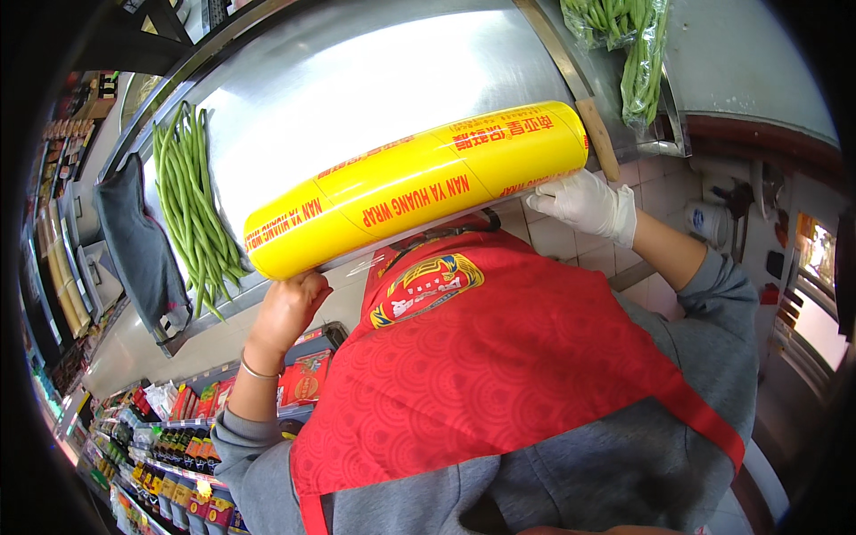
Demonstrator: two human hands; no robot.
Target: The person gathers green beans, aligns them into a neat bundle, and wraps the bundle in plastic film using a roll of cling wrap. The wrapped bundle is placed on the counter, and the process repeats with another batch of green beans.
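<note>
A large yellow roll of plastic food wrap point(414, 194) with red print lies slantwise along the near edge of a shiny metal worktable point(281, 114). At its left end my bare left hand point(294, 307), with a bracelet at the wrist, has its fingers curled under the roll's near edge; whether they grip film is hidden. My right hand point(582, 204), in a white glove, is bent at the roll's underside near the right end, its fingertips partly hidden. A bunch of long green beans point(190, 207) lies on the table left of the roll.
A dark cloth point(144, 247) hangs over the table's left corner. A wooden-handled tool point(596, 140) lies beside the roll's right end. Bagged green beans point(642, 73) are at the upper right. Store shelves with bottles and packets point(180, 461) stand at the lower left; a white bucket point(705, 224) stands on the right.
</note>
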